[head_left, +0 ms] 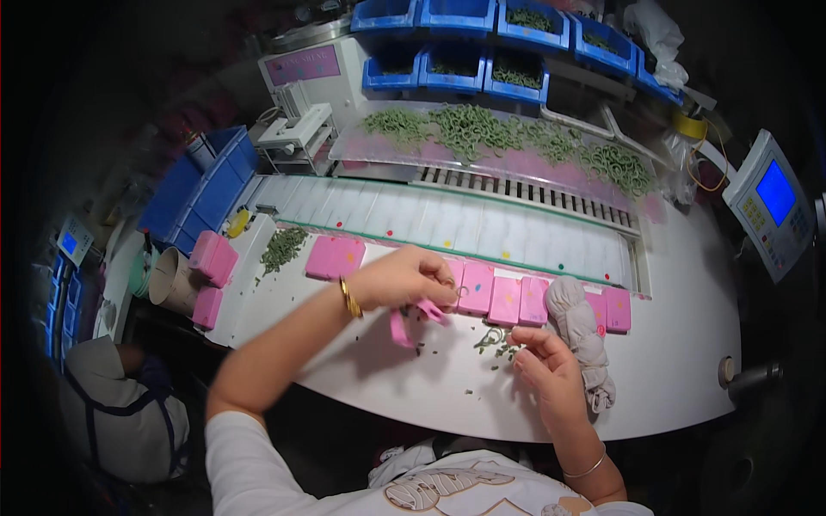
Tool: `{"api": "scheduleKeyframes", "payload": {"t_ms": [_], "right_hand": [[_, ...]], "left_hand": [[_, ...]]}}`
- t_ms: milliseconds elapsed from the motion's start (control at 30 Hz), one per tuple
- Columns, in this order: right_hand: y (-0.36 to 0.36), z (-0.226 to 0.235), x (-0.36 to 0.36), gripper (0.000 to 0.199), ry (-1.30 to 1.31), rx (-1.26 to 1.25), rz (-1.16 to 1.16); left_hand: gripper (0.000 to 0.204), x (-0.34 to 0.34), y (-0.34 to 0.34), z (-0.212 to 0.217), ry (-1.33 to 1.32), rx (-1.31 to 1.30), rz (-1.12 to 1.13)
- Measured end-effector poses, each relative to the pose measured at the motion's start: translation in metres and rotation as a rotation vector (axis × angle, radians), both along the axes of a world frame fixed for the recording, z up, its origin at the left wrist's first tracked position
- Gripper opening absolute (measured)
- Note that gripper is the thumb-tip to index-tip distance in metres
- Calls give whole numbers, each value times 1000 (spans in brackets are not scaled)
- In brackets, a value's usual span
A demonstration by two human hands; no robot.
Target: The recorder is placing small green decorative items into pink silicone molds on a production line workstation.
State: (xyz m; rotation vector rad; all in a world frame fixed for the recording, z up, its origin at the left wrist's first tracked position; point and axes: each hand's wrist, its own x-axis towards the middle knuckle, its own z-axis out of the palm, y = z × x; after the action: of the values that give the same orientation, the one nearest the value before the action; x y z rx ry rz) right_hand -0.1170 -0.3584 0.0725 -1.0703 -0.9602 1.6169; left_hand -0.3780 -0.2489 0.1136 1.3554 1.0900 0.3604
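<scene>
Both hands working over small green rings at the white table's front edge.

My left hand (pixel 404 277) is curled shut around pink-handled scissors (pixel 411 320), blades hidden under the fingers. My right hand (pixel 544 365) pinches loosely at a cluster of green rings (pixel 495 340); I can't tell whether anything is actually gripped. The rings lie just below the row of pink boxes (pixel 499 297), beside a white yarn bundle (pixel 578 322).

Your path across the white table (pixel 688 361) is open near its front edge; pink boxes (pixel 503 297) and a grey bundle (pixel 578 327) block the rear.
</scene>
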Motion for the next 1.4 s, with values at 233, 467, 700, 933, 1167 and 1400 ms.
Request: {"api": "scheduleKeyframes", "payload": {"t_ms": [233, 467, 700, 933, 1167, 1400], "right_hand": [[-1, 7, -7, 31, -8, 20, 49], [-4, 9, 5, 36, -254, 260, -31], [10, 23, -4, 46, -891, 1148, 12], [10, 25, 5, 39, -954, 1236, -67], [-19, 10, -6, 38, -1142, 1390, -26], [-3, 17, 44, 55, -1324, 1185, -100]], "left_hand": [[28, -45, 136, 86, -559, 280, 433], [50, 47, 76, 32, -527, 61, 263], [50, 100, -45, -25, -736, -295, 289], [68, 111, -80, -40, -896, -165, 358], [79, 109, -67, -42, -1010, -452, 420], [70, 98, -66, -38, -697, -155, 462]]}}
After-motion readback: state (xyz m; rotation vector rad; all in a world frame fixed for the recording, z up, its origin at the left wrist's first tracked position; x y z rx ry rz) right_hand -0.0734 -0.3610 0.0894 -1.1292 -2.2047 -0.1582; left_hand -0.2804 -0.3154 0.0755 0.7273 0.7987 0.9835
